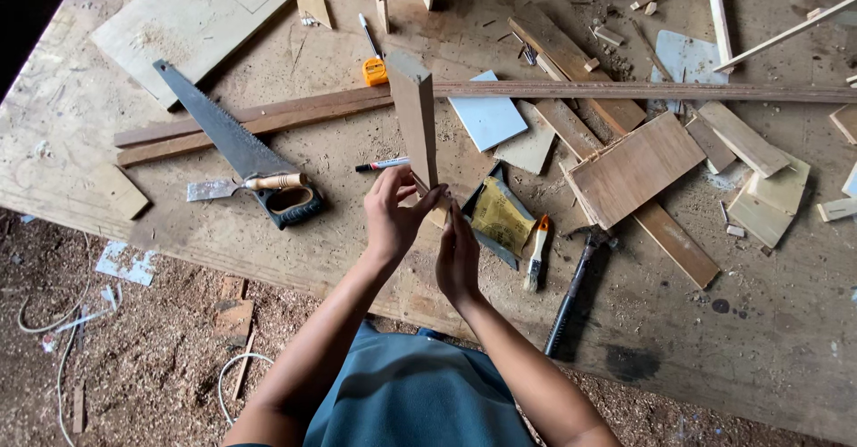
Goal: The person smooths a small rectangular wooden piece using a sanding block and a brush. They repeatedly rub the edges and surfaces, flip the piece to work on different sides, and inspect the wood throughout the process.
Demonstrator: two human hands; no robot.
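Observation:
A short squared wooden post point(416, 112) stands upright over the plywood workbench point(759, 322), its top end toward the camera. My left hand point(391, 217) grips its lower end with fingers wrapped around it. My right hand point(458, 255) presses flat against the same lower end from the right, fingers extended. A handsaw point(237, 148) with a black handle lies to the left. A marker pen point(382, 165) lies just behind my left hand.
A yellow packet point(502, 217), a small paintbrush point(536, 250) and a hammer point(576, 288) lie right of my hands. Long wooden strips point(268, 116), plywood offcuts point(636, 168), a pale tile point(486, 112) and an orange tape measure point(375, 71) litter the bench. Sawdust and cables cover the floor.

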